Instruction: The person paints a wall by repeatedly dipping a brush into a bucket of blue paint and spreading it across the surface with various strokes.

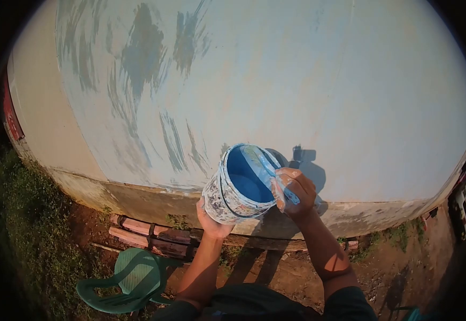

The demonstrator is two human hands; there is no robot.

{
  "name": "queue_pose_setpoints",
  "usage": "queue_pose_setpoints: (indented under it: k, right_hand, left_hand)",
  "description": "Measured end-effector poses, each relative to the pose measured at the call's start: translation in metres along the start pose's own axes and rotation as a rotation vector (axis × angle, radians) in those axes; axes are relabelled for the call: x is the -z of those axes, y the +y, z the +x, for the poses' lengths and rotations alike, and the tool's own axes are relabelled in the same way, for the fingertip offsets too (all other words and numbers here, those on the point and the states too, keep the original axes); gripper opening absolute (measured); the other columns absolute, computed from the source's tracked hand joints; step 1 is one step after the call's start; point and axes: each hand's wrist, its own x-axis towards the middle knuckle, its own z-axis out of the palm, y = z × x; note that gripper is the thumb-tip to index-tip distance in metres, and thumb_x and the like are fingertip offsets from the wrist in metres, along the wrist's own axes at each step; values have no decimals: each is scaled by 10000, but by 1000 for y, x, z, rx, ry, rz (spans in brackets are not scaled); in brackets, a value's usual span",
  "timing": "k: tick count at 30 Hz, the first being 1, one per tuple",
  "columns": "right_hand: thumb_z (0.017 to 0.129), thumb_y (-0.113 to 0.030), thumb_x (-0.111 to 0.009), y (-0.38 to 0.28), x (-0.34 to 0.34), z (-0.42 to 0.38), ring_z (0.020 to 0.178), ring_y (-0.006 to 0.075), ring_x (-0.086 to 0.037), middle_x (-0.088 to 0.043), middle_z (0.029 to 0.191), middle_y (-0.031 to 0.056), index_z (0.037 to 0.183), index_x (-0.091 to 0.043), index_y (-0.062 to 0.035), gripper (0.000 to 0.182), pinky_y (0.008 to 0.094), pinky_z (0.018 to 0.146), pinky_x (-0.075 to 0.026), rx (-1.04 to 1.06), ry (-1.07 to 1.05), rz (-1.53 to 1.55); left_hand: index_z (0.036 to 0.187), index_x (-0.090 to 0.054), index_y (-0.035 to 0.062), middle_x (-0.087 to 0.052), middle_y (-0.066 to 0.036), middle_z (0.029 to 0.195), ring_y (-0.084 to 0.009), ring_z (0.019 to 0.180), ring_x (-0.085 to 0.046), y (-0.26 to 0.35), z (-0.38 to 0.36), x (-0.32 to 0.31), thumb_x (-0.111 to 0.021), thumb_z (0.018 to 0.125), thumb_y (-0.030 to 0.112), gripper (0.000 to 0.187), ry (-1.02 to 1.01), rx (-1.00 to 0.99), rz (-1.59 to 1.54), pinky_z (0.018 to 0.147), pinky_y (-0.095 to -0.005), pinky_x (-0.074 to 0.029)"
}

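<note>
At lower centre of frame, the left hand [215, 223] cups a paint-spattered bucket [220, 199] from below — tilted, seemingly to offer its mouth to the brush [265, 170] the right hand [298, 191] grips — before a patchy wall [350, 91].

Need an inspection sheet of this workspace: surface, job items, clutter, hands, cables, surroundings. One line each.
Surface: pale wall, darker patches and streaks toward the left; stained band along its foot.
Job items: bucket, tilted, paint-smeared outside, blue inside; brush at its mouth, bristle contact with the rim unclear.
Clutter: reddish slabs by the wall's foot; green chair nearby, on the left.
Hands: left hand supports the bucket low on its side; right hand grips the brush, paint marks on fingers.
Cables: nothing seen.
Surroundings: grass at left, bare soil at right, person's shadow on the wall.
</note>
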Motion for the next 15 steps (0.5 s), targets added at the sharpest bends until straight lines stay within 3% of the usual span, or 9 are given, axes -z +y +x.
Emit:
queue_pose_setpoints:
  k: [5,8,10,11,13,15]
  right_hand:
    - [717,12,-879,7,-2,-6,802,330,-744,-717,993,184,949,-683,16,304,348,658,-606,-29,39,-33]
    - [782,-20,-874,13,1,1,826,272,-748,-729,1005,170,957,-689,17,257,316,680,-600,-190,88,89]
    - [842,-58,-861,15,24,12,881,184,-729,-742,1033,141,974,-690,20,230,303,752,-593,-858,4,499]
    - [842,-58,-861,18,34,15,881,184,-729,-742,1033,141,974,-690,20,230,303,752,-593,-855,6,498]
    - [892,-76,-835,25,55,19,908,111,-682,-747,1050,114,983,-689,20,197,314,816,-580,-822,-168,635]
    - [883,-59,-830,22,66,21,914,140,-700,-746,1069,128,992,-691,16,193,323,824,-581,-824,-243,569]
  left_hand:
    - [1576,-411,66,-488,-164,1578,-371,1426,-498,-7,1,-1,-435,1016,548,739,22,42,-9,1173,-563,-412]
    - [1586,-402,85,-472,-154,1593,-374,1437,-482,-16,0,-6,-417,1018,561,742,42,79,-2,1173,-583,-405]
    - [1586,-407,101,-473,-146,1595,-374,1437,-480,-19,-2,-10,-408,1017,565,735,-161,169,-91,1173,-590,-400]
    - [1582,-415,113,-476,-143,1592,-372,1437,-479,-23,1,-7,-409,1015,568,727,40,98,-38,1171,-593,-399]
    - [1579,-419,111,-480,-142,1588,-373,1435,-481,-29,2,-6,-409,1015,568,726,46,94,-33,1170,-593,-400]
    - [1568,-432,100,-498,-139,1572,-367,1428,-491,-38,0,-2,-411,1016,566,723,82,79,-42,1169,-584,-404]
